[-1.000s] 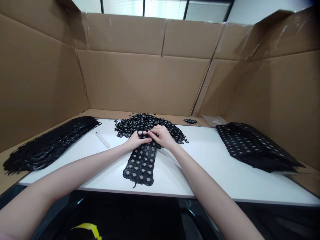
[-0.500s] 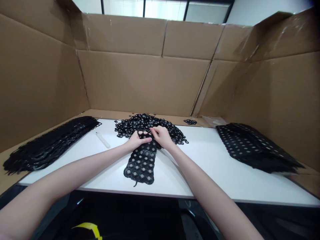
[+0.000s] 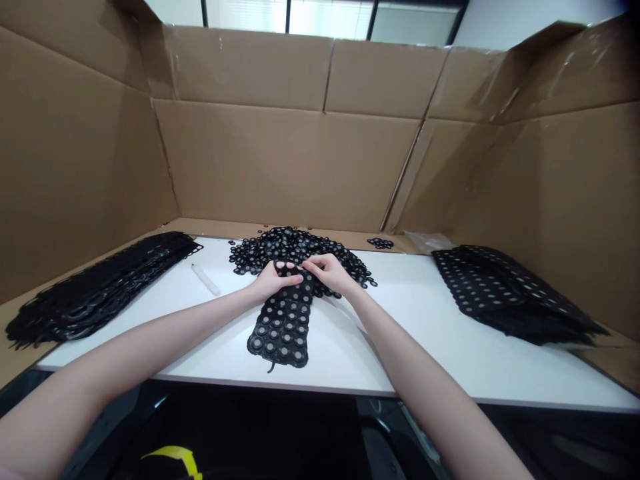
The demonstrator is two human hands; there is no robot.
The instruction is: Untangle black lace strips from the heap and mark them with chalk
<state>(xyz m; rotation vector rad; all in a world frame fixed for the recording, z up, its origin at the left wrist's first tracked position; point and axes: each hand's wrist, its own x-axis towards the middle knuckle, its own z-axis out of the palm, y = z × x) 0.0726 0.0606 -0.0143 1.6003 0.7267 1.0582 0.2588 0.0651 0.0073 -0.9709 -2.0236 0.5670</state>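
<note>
A black rubbery sheet (image 3: 283, 327) with rows of grey round discs lies lengthwise on the white table, its near end flat and its far end raised. My left hand (image 3: 274, 283) is closed around that far end, thumb on top and fingers underneath; fingertips show through holes in the last row. At the sheet's far right corner, my right hand (image 3: 327, 272) pinches with thumb and forefinger; whatever is between the tips is too small to make out. Just behind both hands spreads a heap of small black rings with grey centres (image 3: 285, 241).
A stack of black perforated strips (image 3: 110, 283) lies left, near a white pen-like tool (image 3: 205, 280). Black sheets with grey dots (image 3: 500, 293) are piled right. A small ring cluster (image 3: 381, 243) sits at the back. Cardboard walls (image 3: 290, 167) enclose the white table (image 3: 410, 333).
My right hand has shifted slightly to the right, its fingertips still at the sheet's far corner. My left hand and the sheet have stayed in place.
</note>
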